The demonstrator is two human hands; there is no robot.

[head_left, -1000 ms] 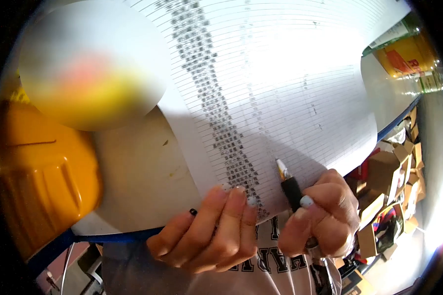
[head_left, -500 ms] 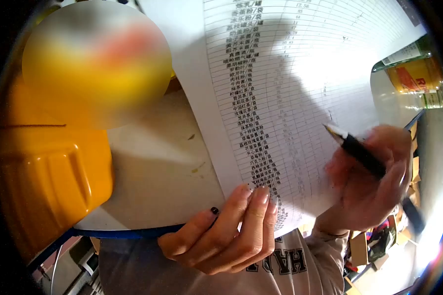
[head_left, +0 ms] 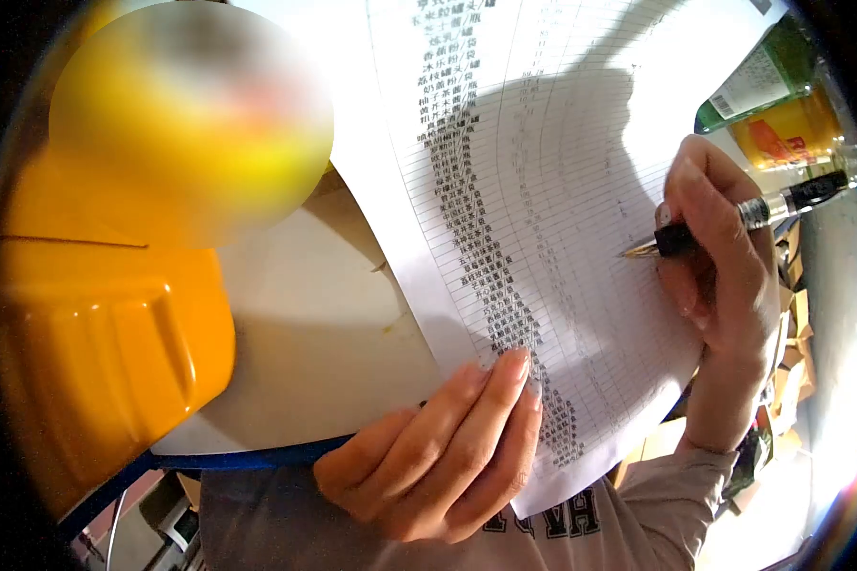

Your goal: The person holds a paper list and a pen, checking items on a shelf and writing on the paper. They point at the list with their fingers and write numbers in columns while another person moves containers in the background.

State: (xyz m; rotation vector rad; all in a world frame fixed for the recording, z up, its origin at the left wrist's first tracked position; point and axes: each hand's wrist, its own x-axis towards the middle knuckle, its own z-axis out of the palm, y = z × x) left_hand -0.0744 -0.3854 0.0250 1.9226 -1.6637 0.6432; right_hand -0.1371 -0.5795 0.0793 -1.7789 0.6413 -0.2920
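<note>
A large printed sheet [head_left: 581, 333], ruled into rows with Chinese text and figures, spreads across the middle and bends down over the near table edge. My right hand [head_left: 728, 252] is closed around a pen [head_left: 776, 205] with a dark grip and a clear barrel. Its metal tip points left, at or just above the sheet's columns; contact cannot be made out. My left hand [head_left: 438, 452] lies at the sheet's lower left edge, its fingers close together and their tips pressed on the paper. The left thumb is hidden.
On the left stands a yellow-orange plastic object [head_left: 114, 333], its top blurred out. Beneath the paper is a pale table [head_left: 314, 352] with a blue edge [head_left: 248, 454]. Bottles with a green label [head_left: 762, 81] and an orange label [head_left: 786, 138] are at upper right. Cardboard boxes [head_left: 795, 347] lie beyond.
My right hand has moved up, and the pen has turned from slanting down-right to pointing left with its barrel raised. The sheet has shifted slightly downward. My left hand stays nearly in place.
</note>
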